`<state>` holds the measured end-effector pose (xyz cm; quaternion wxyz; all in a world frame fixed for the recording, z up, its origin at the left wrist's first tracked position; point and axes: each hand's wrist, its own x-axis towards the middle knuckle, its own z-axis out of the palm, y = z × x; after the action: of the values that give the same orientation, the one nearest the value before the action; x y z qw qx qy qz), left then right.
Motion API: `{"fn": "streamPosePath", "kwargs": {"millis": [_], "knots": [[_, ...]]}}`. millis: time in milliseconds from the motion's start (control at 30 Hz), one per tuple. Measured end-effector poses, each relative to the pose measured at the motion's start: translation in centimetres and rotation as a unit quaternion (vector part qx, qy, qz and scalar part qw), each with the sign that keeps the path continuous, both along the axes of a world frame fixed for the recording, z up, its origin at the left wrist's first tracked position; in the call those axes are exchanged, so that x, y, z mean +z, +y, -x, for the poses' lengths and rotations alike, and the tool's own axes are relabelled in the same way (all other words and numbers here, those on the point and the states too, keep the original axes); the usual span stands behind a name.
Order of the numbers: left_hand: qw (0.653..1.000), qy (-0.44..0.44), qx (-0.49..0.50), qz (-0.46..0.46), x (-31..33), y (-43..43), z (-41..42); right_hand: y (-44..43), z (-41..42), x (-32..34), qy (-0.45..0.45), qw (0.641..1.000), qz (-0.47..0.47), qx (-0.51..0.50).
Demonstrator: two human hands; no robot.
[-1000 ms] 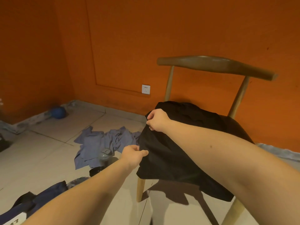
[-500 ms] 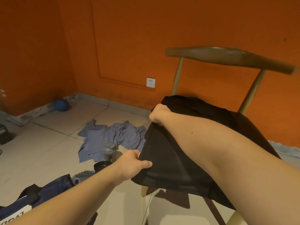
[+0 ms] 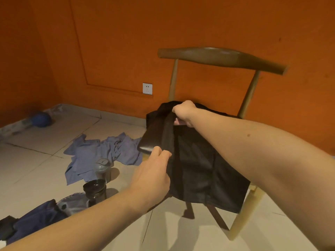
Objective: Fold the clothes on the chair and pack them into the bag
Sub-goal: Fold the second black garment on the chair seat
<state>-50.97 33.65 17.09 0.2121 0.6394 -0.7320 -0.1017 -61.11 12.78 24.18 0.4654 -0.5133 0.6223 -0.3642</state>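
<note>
Compared with a second ago: black garment (image 3: 199, 169) pulled in off the left edge of the chair (image 3: 217, 57) seat and doubled over itself, baring a dark strip of seat along that edge. Covers the middle and right of the seat, hem hanging over the front edge.

Gripped at the seat's back edge by the right hand (image 3: 184, 113), fingers curled round the bunched top of the fold. Pinched near the seat's front-left corner by the left hand (image 3: 152, 174), thumb and fingertips pressed together on the cloth's folded edge. Between the two hands, a straight raised crease from back to front.

On the floor left of the chair: a crumpled blue shirt (image 3: 103, 153), spread flat and untouched. At its near edge, a clear bottle (image 3: 102, 169) with a grey lid, upright; just nearer, a dark cup (image 3: 94, 192), also upright. At the floor's near-left corner, the navy bag (image 3: 36, 220), well apart from the chair. By the far-left wall, a blue ball (image 3: 40, 119). On the orange wall beside the chair back, a white socket (image 3: 147, 88).
</note>
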Motion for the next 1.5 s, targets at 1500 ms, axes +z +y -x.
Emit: {"fn": "streamPosePath", "kwargs": {"millis": [1500], "knots": [[0.939,0.142,0.124,-0.286,-3.5,-7.8,0.8,-2.5,11.1,-2.0,0.357,0.93,0.081,0.04]]}}
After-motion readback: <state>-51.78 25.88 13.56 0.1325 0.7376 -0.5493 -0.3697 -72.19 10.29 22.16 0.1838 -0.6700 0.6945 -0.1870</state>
